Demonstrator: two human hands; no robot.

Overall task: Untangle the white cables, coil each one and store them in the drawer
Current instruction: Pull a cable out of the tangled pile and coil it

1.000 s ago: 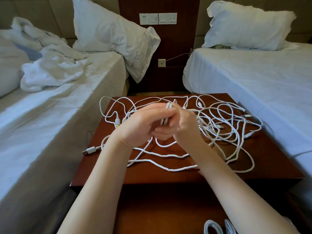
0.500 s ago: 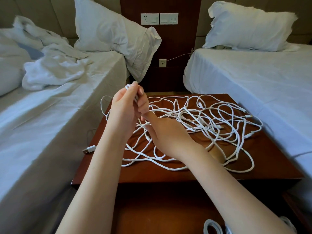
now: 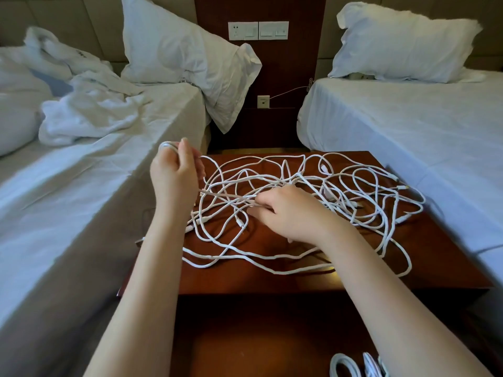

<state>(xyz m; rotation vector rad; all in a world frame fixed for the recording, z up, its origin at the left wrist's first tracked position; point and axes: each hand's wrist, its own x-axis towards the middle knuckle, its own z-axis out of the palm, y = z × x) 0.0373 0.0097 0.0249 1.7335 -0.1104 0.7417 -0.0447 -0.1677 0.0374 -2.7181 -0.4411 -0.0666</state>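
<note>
Cable (image 3: 226,196) stretches taut left-to-right, pinched between left hand (image 3: 174,172) and right hand (image 3: 285,210).

room layout: twin beds

a dark wooden nightstand (image 3: 245,281) stands between the left bed (image 3: 68,200) and the right bed (image 3: 408,131), both white-sheeted. each head carries a white pillow: left pillow (image 3: 177,55), right pillow (image 3: 402,42). behind, a dark wood wall panel (image 3: 285,77) carries white switch plates (image 3: 258,30)

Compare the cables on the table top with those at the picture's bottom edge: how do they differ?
The tangled cables sprawl loose and wide over the table top; the cables at the bottom edge are wound into small tight coils. The left hand and the right hand hold strands of the tangled cables; no hand touches the coiled ones. Both sets are white.
</note>
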